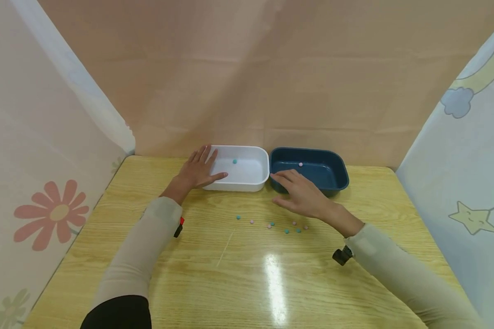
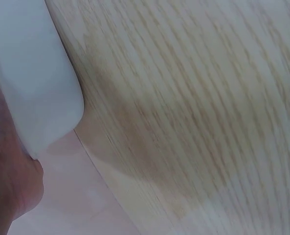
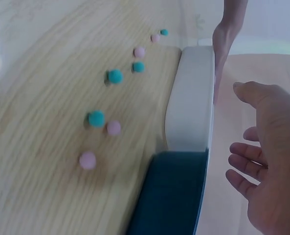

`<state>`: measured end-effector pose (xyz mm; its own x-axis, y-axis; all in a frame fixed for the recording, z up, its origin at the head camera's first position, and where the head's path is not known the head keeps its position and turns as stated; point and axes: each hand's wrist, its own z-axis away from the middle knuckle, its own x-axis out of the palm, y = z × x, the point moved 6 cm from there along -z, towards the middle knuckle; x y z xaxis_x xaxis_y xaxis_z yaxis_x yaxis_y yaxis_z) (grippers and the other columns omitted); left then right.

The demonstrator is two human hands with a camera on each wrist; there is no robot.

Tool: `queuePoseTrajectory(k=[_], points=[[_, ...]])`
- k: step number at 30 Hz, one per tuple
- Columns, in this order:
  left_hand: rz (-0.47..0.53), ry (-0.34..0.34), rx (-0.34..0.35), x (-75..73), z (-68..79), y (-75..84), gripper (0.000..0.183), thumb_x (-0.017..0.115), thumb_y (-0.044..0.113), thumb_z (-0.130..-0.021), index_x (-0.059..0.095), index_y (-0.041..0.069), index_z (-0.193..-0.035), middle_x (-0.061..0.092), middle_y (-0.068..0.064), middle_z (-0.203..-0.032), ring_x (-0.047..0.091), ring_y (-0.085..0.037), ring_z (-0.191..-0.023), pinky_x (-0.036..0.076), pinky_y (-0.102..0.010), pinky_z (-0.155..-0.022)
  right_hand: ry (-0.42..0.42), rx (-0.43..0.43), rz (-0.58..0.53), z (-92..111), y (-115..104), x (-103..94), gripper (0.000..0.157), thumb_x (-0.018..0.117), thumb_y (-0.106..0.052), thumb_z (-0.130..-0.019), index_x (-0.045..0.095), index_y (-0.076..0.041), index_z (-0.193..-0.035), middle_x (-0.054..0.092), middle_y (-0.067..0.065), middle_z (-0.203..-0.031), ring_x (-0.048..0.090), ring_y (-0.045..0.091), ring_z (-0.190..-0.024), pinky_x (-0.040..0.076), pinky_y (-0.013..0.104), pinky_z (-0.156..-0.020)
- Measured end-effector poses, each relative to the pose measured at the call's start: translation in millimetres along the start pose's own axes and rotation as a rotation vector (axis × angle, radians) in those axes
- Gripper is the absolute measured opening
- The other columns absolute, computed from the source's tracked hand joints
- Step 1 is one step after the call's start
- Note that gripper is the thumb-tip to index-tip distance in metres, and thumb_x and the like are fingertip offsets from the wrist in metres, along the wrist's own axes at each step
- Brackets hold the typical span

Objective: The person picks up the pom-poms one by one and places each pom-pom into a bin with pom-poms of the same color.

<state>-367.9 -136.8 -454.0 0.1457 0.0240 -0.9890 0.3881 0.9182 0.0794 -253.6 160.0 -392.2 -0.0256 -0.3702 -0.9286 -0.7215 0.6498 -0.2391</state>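
Note:
My left hand [image 1: 197, 170] rests over the left end of the white tray [image 1: 247, 187], fingers spread and thumb over the near rim. In the left wrist view, part of that hand [image 2: 15, 188] shows beside the tray's outer wall [image 2: 37, 73]. My right hand [image 1: 302, 194] hovers at the near left corner of the dark blue tray [image 1: 337, 188], fingers loosely bent with nothing between them. A small teal ball [image 1: 235, 161] lies in the white tray, and a small pink ball [image 1: 300, 164] in the blue one. The right wrist view shows the right hand's thumb and fingertips [image 3: 240, 183] apart.
Several small teal balls [image 3: 96, 118] and pink balls [image 3: 87, 160] lie scattered on the wooden table [image 1: 214, 283] in front of the trays. Both trays stand side by side against the brown back sheet [image 1: 263, 91]. Patterned panels [image 1: 444, 173] close off the sides.

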Motion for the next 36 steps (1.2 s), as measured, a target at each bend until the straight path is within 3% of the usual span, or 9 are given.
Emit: queuePoseTrajectory(k=[9, 18, 23, 36], points=[[-0.008, 0.004, -0.004, -3.1, 3.4, 2.6, 0.101, 0.033, 0.075, -0.103, -0.001, 0.009, -0.171, -0.010, -0.018, -0.177, -0.010, -0.035, -0.164, 0.000, -0.053, -0.132, -0.039, -0.029, -0.071, -5.9, -9.2, 22.8, 0.061, 0.083, -0.033, -0.094, 0.064, 0.002, -0.142, 0.066, 0.014, -0.133, 0.061, 0.028, -0.117, 0.057, 0.044, -0.091], [-0.004, 0.008, 0.000, -5.0, 3.5, 2.7, 0.100, 0.034, 0.074, -0.103, 0.000, 0.008, -0.171, -0.010, -0.019, -0.177, -0.009, -0.037, -0.164, 0.000, -0.055, -0.131, -0.058, 0.000, -0.251, -15.8, -20.5, 40.8, 0.052, 0.081, -0.026, -0.096, 0.067, 0.003, -0.137, 0.068, 0.017, -0.134, 0.064, 0.034, -0.124, 0.056, 0.053, -0.099], [-0.003, -0.007, -0.007, -4.6, 3.6, 2.9, 0.101, 0.034, 0.075, -0.103, -0.002, 0.009, -0.171, -0.012, -0.018, -0.177, -0.011, -0.035, -0.164, -0.002, -0.054, -0.131, -0.077, 0.001, -0.297, -22.5, -25.0, 51.4, 0.050, 0.081, -0.024, -0.096, 0.069, 0.003, -0.135, 0.068, 0.019, -0.135, 0.066, 0.034, -0.122, 0.058, 0.051, -0.098], [-0.019, -0.013, -0.012, -3.8, 2.3, 2.5, 0.101, 0.031, 0.077, -0.103, -0.004, 0.010, -0.171, -0.013, -0.017, -0.177, -0.013, -0.034, -0.164, -0.002, -0.054, -0.131, -0.103, -0.029, -0.272, -32.9, -31.2, 77.6, 0.042, 0.084, -0.026, -0.094, 0.075, 0.001, -0.125, 0.075, 0.012, -0.120, 0.071, 0.024, -0.104, 0.059, 0.038, -0.086]])
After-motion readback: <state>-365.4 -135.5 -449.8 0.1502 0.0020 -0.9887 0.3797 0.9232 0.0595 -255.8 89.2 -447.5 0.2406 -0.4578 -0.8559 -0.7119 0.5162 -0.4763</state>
